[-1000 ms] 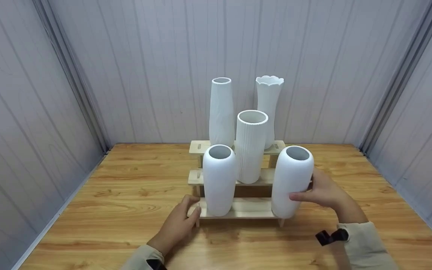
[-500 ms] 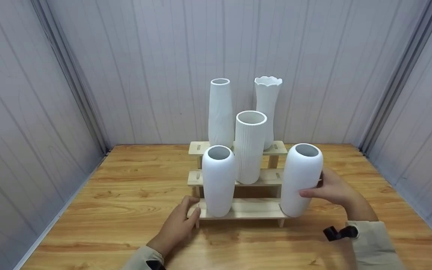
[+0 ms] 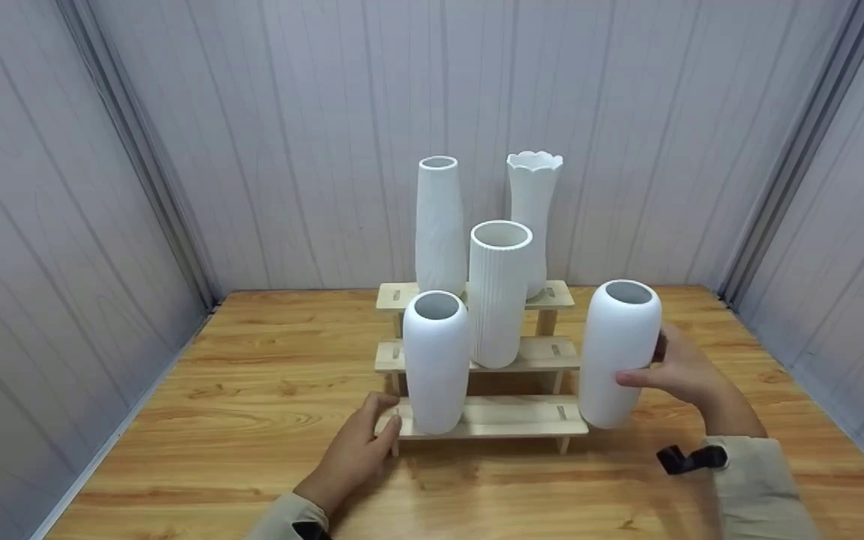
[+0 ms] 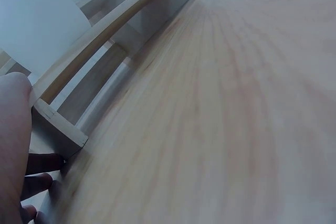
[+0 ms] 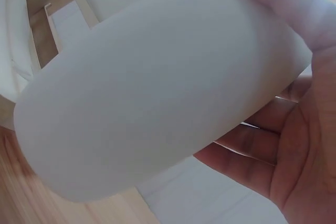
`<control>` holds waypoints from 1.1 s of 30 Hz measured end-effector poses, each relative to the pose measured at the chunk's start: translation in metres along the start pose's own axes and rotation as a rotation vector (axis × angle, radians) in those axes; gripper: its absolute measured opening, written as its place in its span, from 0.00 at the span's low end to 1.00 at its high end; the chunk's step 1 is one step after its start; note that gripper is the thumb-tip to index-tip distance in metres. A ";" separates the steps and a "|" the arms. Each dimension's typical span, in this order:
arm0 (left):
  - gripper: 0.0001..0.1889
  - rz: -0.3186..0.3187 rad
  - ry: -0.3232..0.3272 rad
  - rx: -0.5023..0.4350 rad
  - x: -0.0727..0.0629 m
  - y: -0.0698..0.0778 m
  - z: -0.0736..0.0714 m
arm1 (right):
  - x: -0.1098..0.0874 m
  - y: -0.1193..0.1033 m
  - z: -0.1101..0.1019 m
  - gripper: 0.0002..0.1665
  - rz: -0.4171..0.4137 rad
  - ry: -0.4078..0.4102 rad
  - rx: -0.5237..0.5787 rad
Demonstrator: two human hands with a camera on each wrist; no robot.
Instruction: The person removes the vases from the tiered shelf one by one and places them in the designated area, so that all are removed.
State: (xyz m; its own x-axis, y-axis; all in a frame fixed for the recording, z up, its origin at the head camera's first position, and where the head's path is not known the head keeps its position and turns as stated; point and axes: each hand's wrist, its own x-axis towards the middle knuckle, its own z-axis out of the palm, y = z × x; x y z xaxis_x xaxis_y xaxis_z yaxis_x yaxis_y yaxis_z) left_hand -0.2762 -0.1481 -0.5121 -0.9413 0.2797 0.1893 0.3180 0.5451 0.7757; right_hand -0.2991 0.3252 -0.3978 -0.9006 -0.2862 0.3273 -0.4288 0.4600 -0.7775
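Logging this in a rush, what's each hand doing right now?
Left hand: holding the wooden stand at its lower left end.
Right hand: holding a smooth white vase.

You have a wood-grained table (image 3: 289, 360) in front of you, its warm brown top streaked with darker grain; behind it your back wall (image 3: 312, 150) stands pale, patterned with greyish vertical lines, while a similar left wall (image 3: 27, 262) and right wall (image 3: 844, 247) flank you, each bordered by a grey corner strip (image 3: 144, 150)
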 end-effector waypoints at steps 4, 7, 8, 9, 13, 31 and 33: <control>0.23 -0.007 0.007 0.014 0.001 -0.001 0.000 | 0.000 0.004 -0.003 0.49 0.014 0.003 0.018; 0.23 0.000 0.024 0.039 0.002 -0.001 0.000 | 0.000 0.007 -0.005 0.48 0.018 0.008 0.031; 0.23 0.002 0.030 0.049 0.002 -0.001 0.000 | 0.001 0.009 -0.006 0.48 0.017 0.010 0.036; 0.23 0.005 0.034 0.052 0.002 -0.001 0.000 | 0.001 0.010 -0.006 0.48 0.018 0.012 0.037; 0.22 0.015 0.051 0.064 0.001 0.000 0.001 | 0.002 0.016 -0.008 0.48 0.035 0.024 0.047; 0.22 -0.002 -0.009 0.040 0.002 -0.002 0.001 | 0.007 0.047 0.007 0.58 0.217 0.070 -0.010; 0.22 -0.013 -0.010 0.042 0.002 -0.002 0.001 | 0.007 0.049 0.009 0.59 0.217 0.073 -0.011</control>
State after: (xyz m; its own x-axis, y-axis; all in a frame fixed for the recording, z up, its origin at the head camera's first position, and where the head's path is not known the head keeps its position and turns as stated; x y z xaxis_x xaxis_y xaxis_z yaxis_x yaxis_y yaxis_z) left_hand -0.2786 -0.1478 -0.5135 -0.9443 0.2801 0.1730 0.3103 0.5815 0.7521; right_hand -0.3260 0.3383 -0.4381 -0.9745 -0.1176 0.1912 -0.2245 0.5135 -0.8282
